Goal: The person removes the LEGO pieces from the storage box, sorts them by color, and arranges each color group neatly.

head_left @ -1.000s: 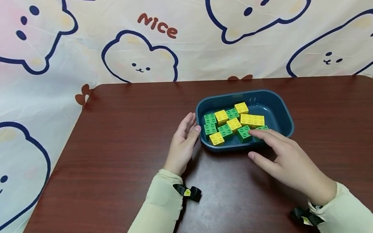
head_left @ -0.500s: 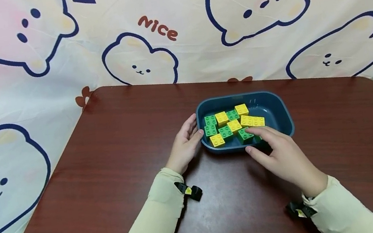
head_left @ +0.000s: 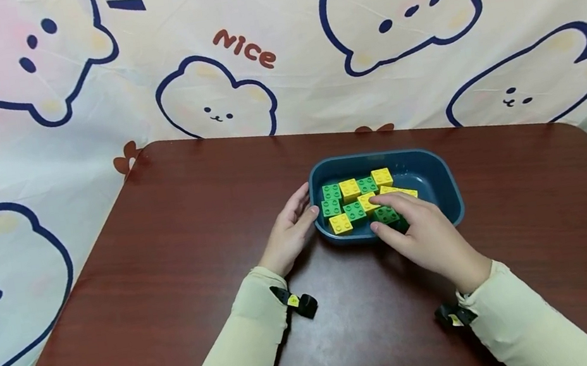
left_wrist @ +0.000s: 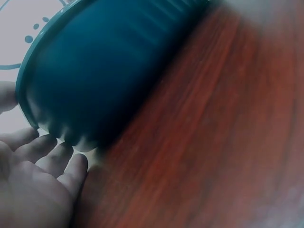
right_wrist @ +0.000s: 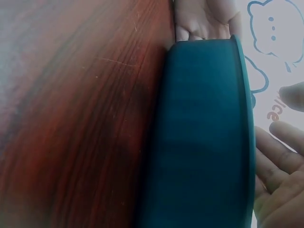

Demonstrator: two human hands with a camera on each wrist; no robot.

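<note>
A dark blue-green plastic tub [head_left: 437, 186] holds several green and yellow toy building bricks, mostly toward its left side. My left hand [head_left: 289, 233] rests against the tub's left end; in the left wrist view the extended fingers touch the tub's end wall [left_wrist: 104, 66]. Over the front of the tub reaches my right hand [head_left: 430, 239], fingers spread. Its index fingertip is at a yellow brick [head_left: 365, 201], and the thumb is near a green brick [head_left: 385, 214] at the front rim. It grips no brick that I can see. Some bricks are hidden beneath it.
The tub stands on a brown wooden table [head_left: 205, 209], toward its far side. A cloth backdrop [head_left: 310, 103] with cartoon bears hangs behind and at the sides. Each wrist wears a black strap with a small camera.
My right hand has moved left over the tub, its index finger passing from a green brick to a yellow one. The left hand keeps its place at the tub's end.
</note>
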